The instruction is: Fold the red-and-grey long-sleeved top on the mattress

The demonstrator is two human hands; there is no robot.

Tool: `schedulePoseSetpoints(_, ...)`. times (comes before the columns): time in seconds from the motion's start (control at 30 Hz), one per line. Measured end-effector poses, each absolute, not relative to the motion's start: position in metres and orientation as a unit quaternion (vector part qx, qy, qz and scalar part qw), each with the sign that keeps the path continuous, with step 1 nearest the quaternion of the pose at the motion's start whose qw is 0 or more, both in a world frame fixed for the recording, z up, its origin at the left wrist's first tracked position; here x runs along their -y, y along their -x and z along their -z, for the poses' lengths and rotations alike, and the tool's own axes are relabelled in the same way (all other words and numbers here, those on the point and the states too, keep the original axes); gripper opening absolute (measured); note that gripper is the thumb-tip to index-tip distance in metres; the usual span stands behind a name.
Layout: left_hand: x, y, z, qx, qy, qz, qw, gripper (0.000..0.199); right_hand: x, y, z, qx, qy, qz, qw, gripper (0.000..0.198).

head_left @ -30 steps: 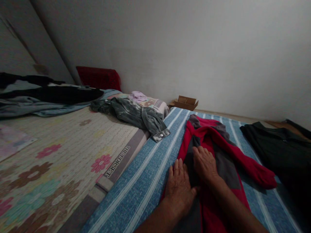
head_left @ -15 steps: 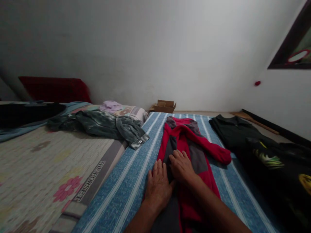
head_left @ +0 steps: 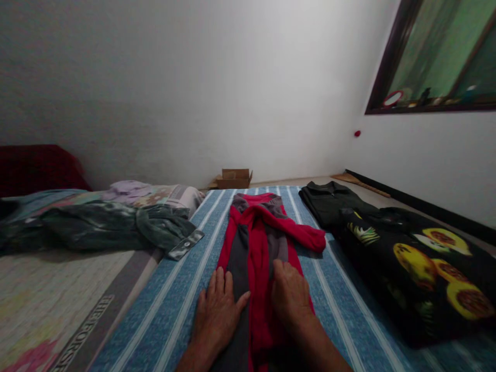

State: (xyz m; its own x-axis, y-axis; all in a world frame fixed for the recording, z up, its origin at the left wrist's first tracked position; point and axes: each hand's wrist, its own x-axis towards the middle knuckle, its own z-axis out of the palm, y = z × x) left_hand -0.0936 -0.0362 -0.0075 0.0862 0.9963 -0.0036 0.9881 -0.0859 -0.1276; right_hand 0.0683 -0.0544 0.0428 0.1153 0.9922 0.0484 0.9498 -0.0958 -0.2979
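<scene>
Red garment (head_left: 259,243) showing grey panels. Sheet (head_left: 186,305) under it showing blue with white stripes. Black cloth (head_left: 422,268) at right showing yellow fruit print; dark shirt (head_left: 329,204) behind it looking plain black. Green-grey mottled garment (head_left: 116,230) lying left, on a beige floral bedcover (head_left: 46,305). Brown cardboard box (head_left: 234,178) sitting by the white wall (head_left: 194,93).

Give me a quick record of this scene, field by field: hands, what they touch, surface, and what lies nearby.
left hand: flat, palm down, on the garment's left edge
right hand: flat on the garment's right half
garment: red and grey folded fleece top, lying lengthwise
surface: blue striped woven sheet
right of it: black fruit-print fabric, dark green collared shirt
left of it: crumpled grey-green velvet shirt
by the wall: small open cardboard box
</scene>
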Motion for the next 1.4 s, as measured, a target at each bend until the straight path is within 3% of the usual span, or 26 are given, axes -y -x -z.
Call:
schedulePoseSetpoints(0.27,0.037,0.093,-0.003,0.668,0.735,-0.095,0.063,0.064,0.055,-0.032,-0.057,0.724,0.666,-0.119,0.137,0.029)
schedulePoseSetpoints(0.53,0.037,0.093,0.004,0.671,0.737,-0.054,0.056,0.072,0.061,-0.047,-0.052,0.720,0.673,-0.116,0.125,0.029)
schedulePoseSetpoints(0.8,0.044,0.092,0.004,0.676,0.737,-0.019,0.018,0.073,0.072,-0.087,-0.054,0.703,0.700,-0.117,0.045,0.037)
schedulePoseSetpoints(0.9,0.047,0.091,0.005,0.677,0.736,-0.008,0.006,0.072,0.079,-0.098,-0.059,0.697,0.708,-0.112,0.015,0.032)
schedulePoseSetpoints(1.0,0.050,0.090,0.007,0.679,0.734,0.003,0.003,0.071,0.078,-0.097,-0.064,0.703,0.706,-0.078,0.043,0.024)
schedulePoseSetpoints(1.2,0.054,0.091,0.006,0.674,0.739,0.013,-0.008,0.070,0.034,-0.062,-0.063,0.854,0.501,-0.075,0.120,0.020)
schedulePoseSetpoints(1.3,0.054,0.092,0.006,0.670,0.742,0.015,-0.013,0.071,0.005,-0.047,-0.053,0.912,0.383,-0.087,0.114,0.024)
schedulePoseSetpoints(1.4,0.052,0.093,0.012,0.673,0.740,0.018,-0.010,0.070,-0.016,-0.043,-0.032,0.919,0.377,-0.090,0.070,0.034)
